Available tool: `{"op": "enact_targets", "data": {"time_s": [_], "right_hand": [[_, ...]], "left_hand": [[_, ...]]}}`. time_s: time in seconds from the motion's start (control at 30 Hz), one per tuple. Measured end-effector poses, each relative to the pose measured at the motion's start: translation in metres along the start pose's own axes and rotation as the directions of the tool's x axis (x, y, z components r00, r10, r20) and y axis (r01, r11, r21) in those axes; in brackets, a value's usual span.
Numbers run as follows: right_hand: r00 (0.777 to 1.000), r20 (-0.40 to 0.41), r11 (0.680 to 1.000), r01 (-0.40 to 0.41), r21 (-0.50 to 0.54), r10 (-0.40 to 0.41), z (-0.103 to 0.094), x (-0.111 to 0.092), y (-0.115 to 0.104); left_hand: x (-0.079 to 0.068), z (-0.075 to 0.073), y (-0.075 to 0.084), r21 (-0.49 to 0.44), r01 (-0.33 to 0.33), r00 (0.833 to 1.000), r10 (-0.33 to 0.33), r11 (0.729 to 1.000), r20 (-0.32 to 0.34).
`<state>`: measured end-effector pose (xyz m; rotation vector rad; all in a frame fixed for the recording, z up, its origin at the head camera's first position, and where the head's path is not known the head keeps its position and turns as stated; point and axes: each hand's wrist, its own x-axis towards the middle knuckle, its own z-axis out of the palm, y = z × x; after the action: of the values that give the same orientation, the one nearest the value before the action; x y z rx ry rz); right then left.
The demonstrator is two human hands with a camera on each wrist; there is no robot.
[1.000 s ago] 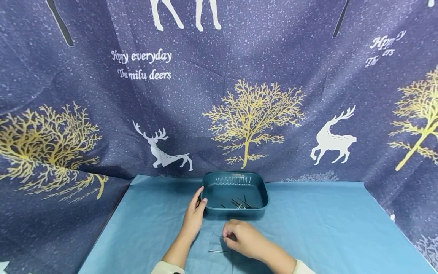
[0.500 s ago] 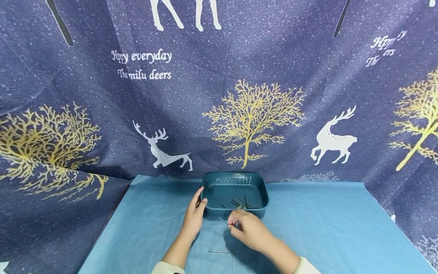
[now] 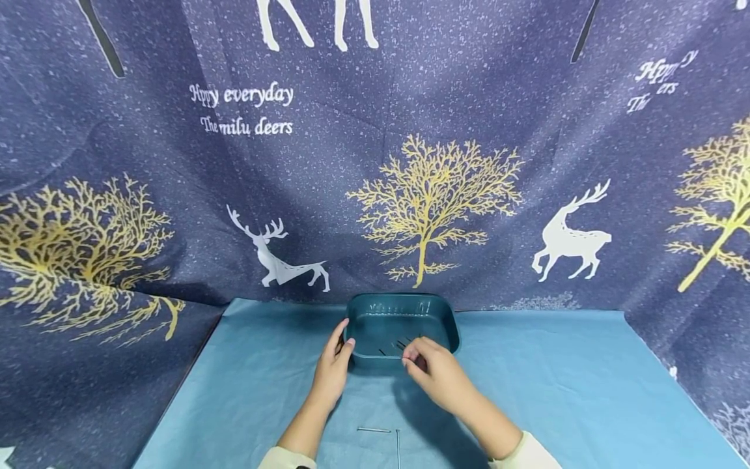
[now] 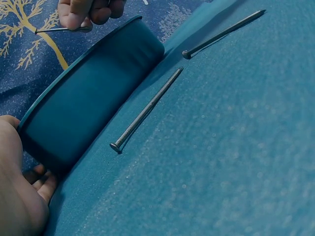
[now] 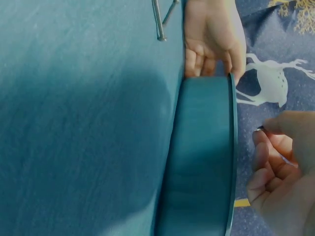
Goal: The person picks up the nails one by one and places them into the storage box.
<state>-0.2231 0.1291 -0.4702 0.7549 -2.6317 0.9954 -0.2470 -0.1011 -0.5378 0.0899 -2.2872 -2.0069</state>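
Note:
At the left end of a dark teal plastic tray [image 3: 375, 366], my left hand [image 3: 333, 371] grips the corner, its thumb near the rim. My right hand [image 3: 438, 372] is over the tray's front edge and pinches a nail [image 4: 61, 29] between thumb and fingertips. That nail shows sideways in the left wrist view, above the rim. Inside the tray lie several nails [image 3: 401, 344], partly hidden behind the right hand. On the cloth in front lie two more nails, one crosswise [image 3: 374, 430] and one lengthwise [image 3: 398, 449].
A light blue cloth [image 3: 539, 391] covers the table. Right behind the tray hangs a dark blue curtain [image 3: 328, 163] printed with deer and golden trees.
My right hand has lifted the nail from the cloth area and carried it forward over the tray's front edge. The left hand stays at the tray's corner.

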Motion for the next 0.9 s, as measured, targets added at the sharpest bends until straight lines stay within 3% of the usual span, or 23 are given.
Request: {"op": "enact_targets", "data": {"time_s": [0.43, 0.63, 0.9], "right_hand": [[0.986, -0.154, 0.998, -0.058, 0.025, 0.061, -0.006, 0.005, 0.021], [0.973, -0.187, 0.991, -0.133, 0.034, 0.137, -0.010, 0.008, 0.027], [0.962, -0.235, 0.990, -0.140, 0.008, 0.138, -0.010, 0.010, 0.033]], "left_hand": [[0.000, -0.002, 0.000, 0.002, -0.007, 1.000, 0.007, 1.000, 0.007], [0.000, -0.002, 0.000, 0.000, 0.005, 1.000, -0.005, 1.000, 0.013], [0.000, -0.001, 0.001, -0.002, 0.012, 1.000, -0.012, 1.000, 0.009]]}}
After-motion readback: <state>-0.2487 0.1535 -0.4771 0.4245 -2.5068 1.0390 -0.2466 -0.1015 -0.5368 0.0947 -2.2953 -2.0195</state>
